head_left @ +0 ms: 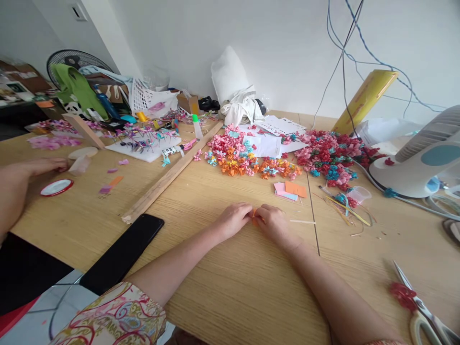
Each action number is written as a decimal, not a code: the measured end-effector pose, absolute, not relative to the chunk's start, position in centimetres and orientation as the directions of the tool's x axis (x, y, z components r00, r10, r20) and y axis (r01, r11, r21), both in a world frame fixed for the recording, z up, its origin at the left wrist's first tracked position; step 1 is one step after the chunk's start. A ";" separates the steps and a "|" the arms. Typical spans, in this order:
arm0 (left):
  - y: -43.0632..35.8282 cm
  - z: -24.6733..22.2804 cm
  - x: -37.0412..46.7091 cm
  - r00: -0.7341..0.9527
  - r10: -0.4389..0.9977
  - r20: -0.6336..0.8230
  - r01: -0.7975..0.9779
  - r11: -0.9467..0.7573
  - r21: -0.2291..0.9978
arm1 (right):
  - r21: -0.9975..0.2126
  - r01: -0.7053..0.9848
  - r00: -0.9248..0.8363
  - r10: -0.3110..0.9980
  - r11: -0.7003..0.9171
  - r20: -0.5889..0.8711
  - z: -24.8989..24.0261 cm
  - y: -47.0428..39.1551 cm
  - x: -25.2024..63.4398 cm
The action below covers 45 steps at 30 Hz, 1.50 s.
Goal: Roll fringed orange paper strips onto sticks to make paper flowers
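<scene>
Both my hands meet over the wooden table, fingers pinched together around a small piece of orange paper (255,218). My left hand (235,219) grips its left side. On the other side, my right hand (276,224) has its fingertips pressed on the same piece. Most of the paper is hidden by my fingers. A thin pale strip (304,222) sticks out to the right of my right hand; I cannot tell whether it is held or lies on the table. Just beyond are pink and blue paper pieces (285,192) with orange paper rectangles (295,189).
Heaped small paper flowers (237,155) lie at the back. A long wooden bar (172,175) runs left of my hands, near a black phone (124,251). Open scissors (419,302) lie front right, below a white fan (417,158). Another person's hand (46,166) rests at the left.
</scene>
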State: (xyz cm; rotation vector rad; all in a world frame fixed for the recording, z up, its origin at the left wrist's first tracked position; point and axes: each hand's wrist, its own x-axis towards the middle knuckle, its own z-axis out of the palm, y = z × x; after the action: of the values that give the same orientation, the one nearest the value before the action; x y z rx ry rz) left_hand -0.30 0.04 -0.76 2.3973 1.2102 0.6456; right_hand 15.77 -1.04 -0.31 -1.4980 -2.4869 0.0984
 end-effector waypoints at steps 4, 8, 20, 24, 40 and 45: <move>0.2 -0.8 -0.4 0.504 0.839 0.208 0.636 -0.523 0.568 | -0.171 0.861 -0.457 0.876 0.480 0.158 -0.2 -1.0 15.8; 0.3 -0.8 -0.4 0.486 0.854 0.185 0.626 -0.488 0.609 | -0.177 0.861 -0.454 0.878 0.476 0.154 0.0 -1.1 15.7; 0.2 -0.9 -0.2 0.471 0.869 0.153 0.561 -0.429 0.708 | -0.353 0.829 -0.405 0.901 0.434 0.157 -0.2 -1.1 15.9; 0.1 -0.8 -0.1 0.475 0.850 0.227 0.549 -0.489 0.678 | -0.424 0.812 -0.375 0.915 0.401 0.148 -0.4 -0.9 16.2; -0.2 -1.7 0.3 0.526 0.773 0.354 0.617 -0.634 0.467 | -0.478 0.804 -0.305 0.936 0.352 0.176 -0.3 -0.8 16.1; -0.1 -1.7 0.3 0.515 0.776 0.364 0.630 -0.631 0.454 | -0.434 0.818 -0.314 0.925 0.377 0.212 -0.2 -1.1 15.7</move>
State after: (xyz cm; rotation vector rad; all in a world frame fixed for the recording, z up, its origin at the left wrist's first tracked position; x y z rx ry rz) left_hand 0.33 -0.11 -1.72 2.4947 1.1847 0.7970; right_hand 15.74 -1.10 -0.15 -1.5079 -2.2196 0.3429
